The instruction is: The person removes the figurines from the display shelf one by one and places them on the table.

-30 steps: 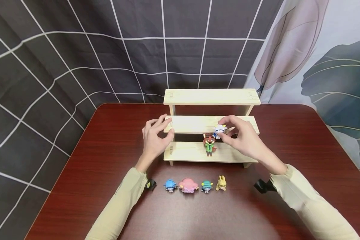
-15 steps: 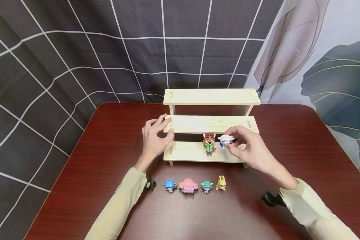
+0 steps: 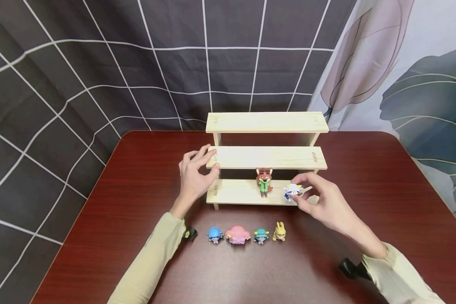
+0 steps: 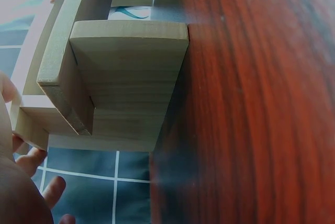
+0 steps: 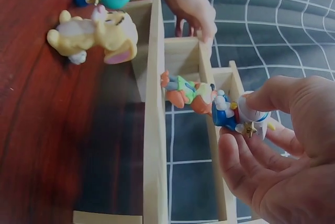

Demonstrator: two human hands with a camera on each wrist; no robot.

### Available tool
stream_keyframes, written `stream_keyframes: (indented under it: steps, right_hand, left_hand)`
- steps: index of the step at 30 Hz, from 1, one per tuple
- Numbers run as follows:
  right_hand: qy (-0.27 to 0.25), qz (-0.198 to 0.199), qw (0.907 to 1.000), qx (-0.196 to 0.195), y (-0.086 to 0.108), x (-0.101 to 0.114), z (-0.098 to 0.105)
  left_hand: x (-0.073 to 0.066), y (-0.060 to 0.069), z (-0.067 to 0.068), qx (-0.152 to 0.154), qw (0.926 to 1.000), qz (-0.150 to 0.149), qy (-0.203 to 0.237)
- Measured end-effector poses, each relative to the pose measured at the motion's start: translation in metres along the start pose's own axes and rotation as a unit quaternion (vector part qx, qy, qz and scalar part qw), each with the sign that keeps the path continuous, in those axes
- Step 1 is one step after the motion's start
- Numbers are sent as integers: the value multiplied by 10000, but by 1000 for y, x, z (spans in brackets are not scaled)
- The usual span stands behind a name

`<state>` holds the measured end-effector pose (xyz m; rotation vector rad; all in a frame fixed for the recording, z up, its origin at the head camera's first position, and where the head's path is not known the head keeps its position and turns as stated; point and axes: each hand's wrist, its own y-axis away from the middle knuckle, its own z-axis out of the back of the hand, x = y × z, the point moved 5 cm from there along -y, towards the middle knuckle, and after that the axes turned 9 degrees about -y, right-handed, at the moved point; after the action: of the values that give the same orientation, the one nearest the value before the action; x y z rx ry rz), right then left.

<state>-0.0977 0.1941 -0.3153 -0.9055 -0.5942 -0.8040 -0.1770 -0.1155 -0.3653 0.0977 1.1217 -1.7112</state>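
Observation:
A three-tier wooden display shelf (image 3: 266,157) stands on the table. My left hand (image 3: 195,174) grips the left end of its middle board, thumb in front; in the left wrist view its fingers (image 4: 32,161) reach around that end. My right hand (image 3: 328,207) pinches a small white-and-blue figurine (image 3: 293,191) with yellow horn tips between thumb and fingers. In the right wrist view this figurine (image 5: 225,115) appears held up off the lowest board. Left of it, a fox figurine (image 3: 264,184) in a green shirt stands upright on the lowest board.
In front of the shelf is a row of figurines: a blue-hatted one (image 3: 214,234), a pink one (image 3: 237,234), a teal-hatted one (image 3: 261,236) and a yellow rabbit (image 3: 279,232). A dark grid-patterned curtain (image 3: 182,67) hangs behind the reddish-brown table (image 3: 144,156).
My right hand has carried the white-and-blue figurine right and toward me, from near the fox's head to the right part of the lowest board. The left hand stays in place.

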Motion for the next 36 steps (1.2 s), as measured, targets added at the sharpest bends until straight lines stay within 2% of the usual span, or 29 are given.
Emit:
stream_keyframes:
  steps: [8,28,36]
  right_hand:
    - [-194,-225,9996,-9,16,-2,0]
    - [3,92,9999,-120,52,-14,-1]
    - [-67,-16,10000,-16,64,-22,-7]
  left_hand:
    - [1,1,-1,12,10000,21,1]
    - [0,1,0,24,10000,10,-8]
    - [1,0,-1,32,10000,9,-7]
